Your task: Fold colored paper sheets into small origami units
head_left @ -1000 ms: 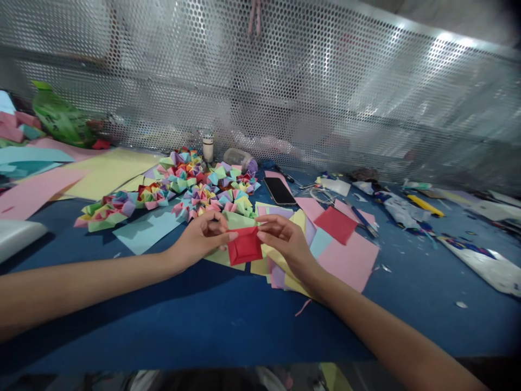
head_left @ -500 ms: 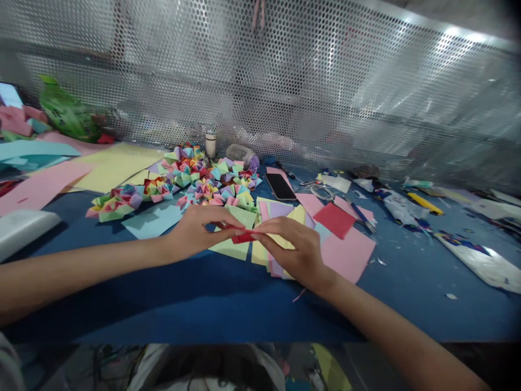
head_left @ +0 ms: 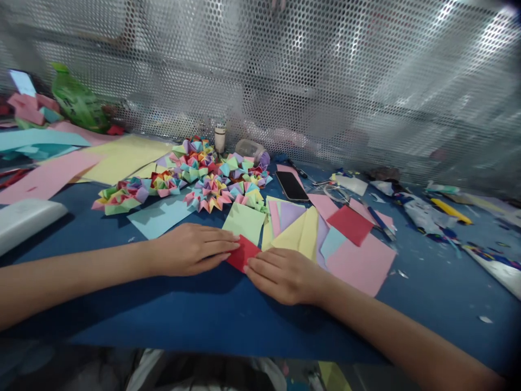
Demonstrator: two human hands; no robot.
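A small folded piece of red paper (head_left: 244, 254) lies at the front of the table, tilted like a diamond between my two hands. My left hand (head_left: 199, 250) holds its left side, fingers close together with the tips on the paper. On the lower right edge, my right hand (head_left: 280, 274) grips it with bent fingers. Just behind are a light green paper square (head_left: 245, 221) and overlapping yellow sheets (head_left: 299, 236). Multicoloured folded paper pieces (head_left: 209, 193) sit in a cluster farther back.
A phone (head_left: 292, 185) lies behind the paper sheets. Right of it are a red square (head_left: 350, 224), pink paper (head_left: 362, 263) and a blue cutter (head_left: 381, 222). A white block (head_left: 30, 220) and a green bottle (head_left: 79, 100) are at left. Perforated metal sheeting (head_left: 260, 81) stands behind the table.
The red paper, earlier pinched edge-on between my fingertips, is now lower, with its flat face showing. Both hands have come down nearer the table edge. The camera view has shifted slightly.
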